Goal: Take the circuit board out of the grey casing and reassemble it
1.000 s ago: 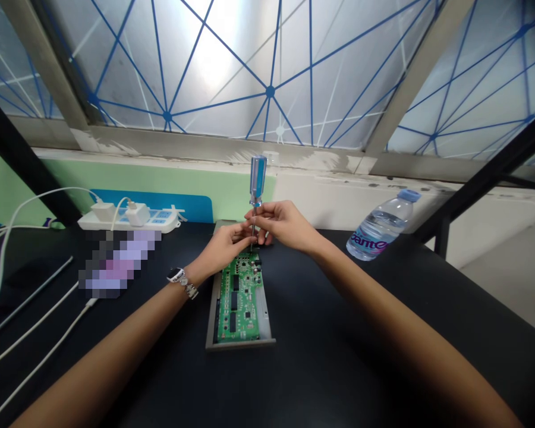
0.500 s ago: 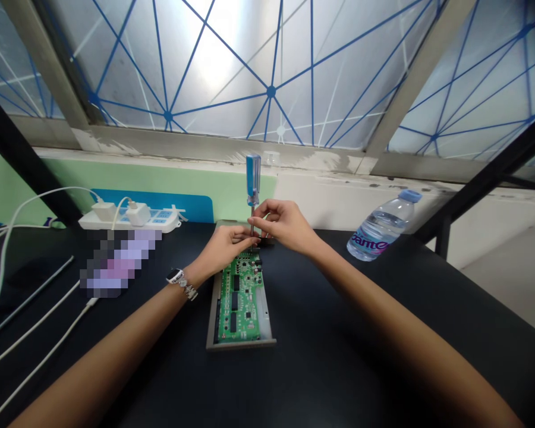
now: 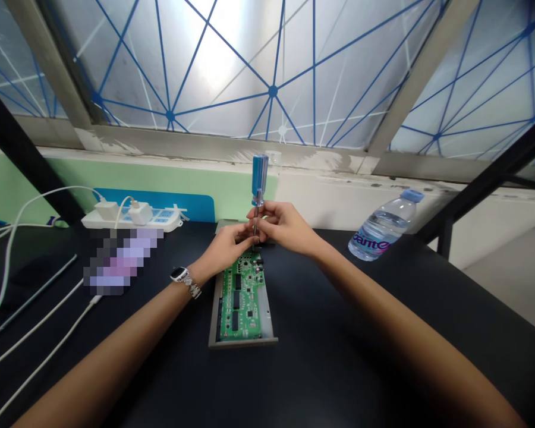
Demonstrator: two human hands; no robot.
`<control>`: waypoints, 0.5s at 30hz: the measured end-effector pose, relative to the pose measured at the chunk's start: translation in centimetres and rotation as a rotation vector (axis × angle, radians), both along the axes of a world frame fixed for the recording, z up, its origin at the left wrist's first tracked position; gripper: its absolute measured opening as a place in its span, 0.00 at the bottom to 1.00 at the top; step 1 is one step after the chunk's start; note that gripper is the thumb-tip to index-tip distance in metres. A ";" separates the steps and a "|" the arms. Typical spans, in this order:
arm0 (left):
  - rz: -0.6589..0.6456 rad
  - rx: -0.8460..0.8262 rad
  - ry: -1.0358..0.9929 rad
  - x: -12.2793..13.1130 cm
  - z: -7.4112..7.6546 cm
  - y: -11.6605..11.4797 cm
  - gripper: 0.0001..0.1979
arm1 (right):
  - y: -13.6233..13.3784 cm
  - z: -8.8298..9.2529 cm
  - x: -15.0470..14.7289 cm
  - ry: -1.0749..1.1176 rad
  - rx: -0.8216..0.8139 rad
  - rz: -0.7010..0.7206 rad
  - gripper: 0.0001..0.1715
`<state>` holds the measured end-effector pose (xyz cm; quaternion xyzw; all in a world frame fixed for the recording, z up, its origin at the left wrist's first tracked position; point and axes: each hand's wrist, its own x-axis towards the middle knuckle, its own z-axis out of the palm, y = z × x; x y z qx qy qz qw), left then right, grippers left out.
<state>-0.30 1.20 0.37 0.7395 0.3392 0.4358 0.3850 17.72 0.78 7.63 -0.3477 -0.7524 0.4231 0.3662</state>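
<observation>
The screwdriver point(image 3: 259, 173) stands nearly upright over the far end of the circuit board point(image 3: 242, 295), its clear blue handle pointing up against the pale wall. The right hand point(image 3: 287, 228) is on it from the right, thumb and fingers pinched round the metal shaft just below the handle. The left hand point(image 3: 224, 248) comes in from the near left, fingertips gathered round the lower shaft close to the tip, right at the board's far edge. The tip itself is hidden behind those fingers, so its exact landing spot cannot be made out.

The green board lies flat in an open grey casing point(image 3: 268, 309), long side running away from the viewer, in the middle of the black table point(image 3: 339, 362). There's a wristwatch point(image 3: 179, 274) on the left wrist, just left of the casing.

Off to the right, well apart from the hands, a plastic water bottle point(image 3: 382, 230) with a blue cap leans near the table's far edge. On the far left sits a white power strip point(image 3: 131, 221) with two white chargers point(image 3: 105, 209) plugged in, and white cables point(image 3: 38, 331) trail toward the near left corner. A pixelated patch point(image 3: 121, 260) lies between the strip and the left forearm.
</observation>
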 end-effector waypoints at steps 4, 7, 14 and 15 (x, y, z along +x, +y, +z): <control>0.006 -0.018 0.017 0.5 -0.4 0.3 0.16 | -0.1 -0.3 -0.3 0.002 -0.020 0.012 0.11; 0.010 -0.079 -0.022 0.8 -0.2 0.1 0.17 | 0.3 -0.6 -0.2 -0.022 0.037 -0.066 0.12; 0.004 -0.097 -0.029 0.1 0.7 -0.6 0.11 | 1.0 -0.3 0.7 -0.020 0.091 -0.079 0.10; -0.002 -0.091 -0.024 -0.1 0.8 -0.6 0.11 | 1.0 -0.2 0.8 -0.026 0.092 -0.069 0.10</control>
